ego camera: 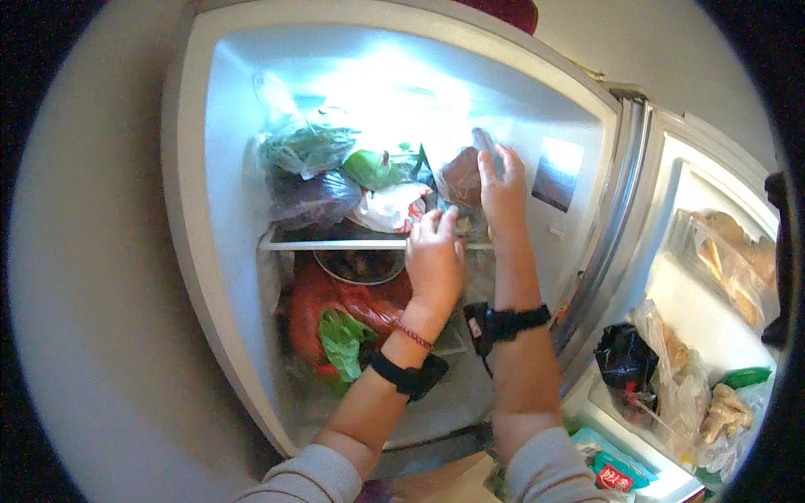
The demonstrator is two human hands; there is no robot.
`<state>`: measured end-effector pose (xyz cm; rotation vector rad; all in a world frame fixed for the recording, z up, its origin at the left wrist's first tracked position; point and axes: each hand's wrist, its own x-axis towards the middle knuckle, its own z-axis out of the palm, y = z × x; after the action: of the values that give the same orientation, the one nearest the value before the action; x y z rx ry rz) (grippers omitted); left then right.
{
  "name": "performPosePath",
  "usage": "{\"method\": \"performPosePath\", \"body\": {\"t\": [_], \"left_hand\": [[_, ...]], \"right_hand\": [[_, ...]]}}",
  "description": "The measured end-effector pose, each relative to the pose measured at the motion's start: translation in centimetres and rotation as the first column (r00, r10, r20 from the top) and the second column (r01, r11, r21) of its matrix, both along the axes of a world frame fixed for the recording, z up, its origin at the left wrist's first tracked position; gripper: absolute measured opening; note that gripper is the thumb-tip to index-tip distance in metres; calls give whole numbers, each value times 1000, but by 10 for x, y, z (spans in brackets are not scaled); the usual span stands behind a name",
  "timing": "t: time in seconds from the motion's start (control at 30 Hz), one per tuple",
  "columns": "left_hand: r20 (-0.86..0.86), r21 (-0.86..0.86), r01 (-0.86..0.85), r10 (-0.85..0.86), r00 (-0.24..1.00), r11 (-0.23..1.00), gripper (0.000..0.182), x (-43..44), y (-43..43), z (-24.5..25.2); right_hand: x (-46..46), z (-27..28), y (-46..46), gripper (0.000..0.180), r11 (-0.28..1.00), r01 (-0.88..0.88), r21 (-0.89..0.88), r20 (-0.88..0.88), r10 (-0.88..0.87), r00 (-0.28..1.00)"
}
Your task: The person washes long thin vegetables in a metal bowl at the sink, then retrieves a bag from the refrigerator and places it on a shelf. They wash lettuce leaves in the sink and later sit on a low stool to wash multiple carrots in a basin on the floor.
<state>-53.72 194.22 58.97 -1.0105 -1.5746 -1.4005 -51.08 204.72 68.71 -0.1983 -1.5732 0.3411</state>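
Both hands reach into an open, lit refrigerator. My right hand [505,188] is at the upper shelf, its fingers against the edge of a clear plastic bag with something brown inside [462,176]; whether it grips the bag I cannot tell. Lower and to the left, my left hand [435,254] is raised in front of the shelf edge [339,245], fingertips near a white and red plastic bag [387,207]. Behind that bag lies a green fruit or vegetable [368,168]. Bagged leafy greens [308,148] rest on a dark purple plastic bag [314,198] at the left.
Below the shelf are a round bowl [361,281], a red plastic bag [308,295] and a green leaf [343,342]. The open door at the right holds a black bag [626,358], ginger root [726,412] and a teal packet [613,462]. A wall [94,251] stands left.
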Motion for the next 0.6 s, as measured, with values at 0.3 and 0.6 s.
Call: {"method": "performPosePath", "body": {"t": [0.3,0.6], "left_hand": [[63,26,67,-68,996,997,41,-1,-2,6],[-13,43,441,-441,897,896,42,75,-107,-77]], "right_hand": [[193,-171,-193,13,911,-384,-150,-166,359,918],[402,-167,-225,42,853,195,484,-220,-97,971]]}}
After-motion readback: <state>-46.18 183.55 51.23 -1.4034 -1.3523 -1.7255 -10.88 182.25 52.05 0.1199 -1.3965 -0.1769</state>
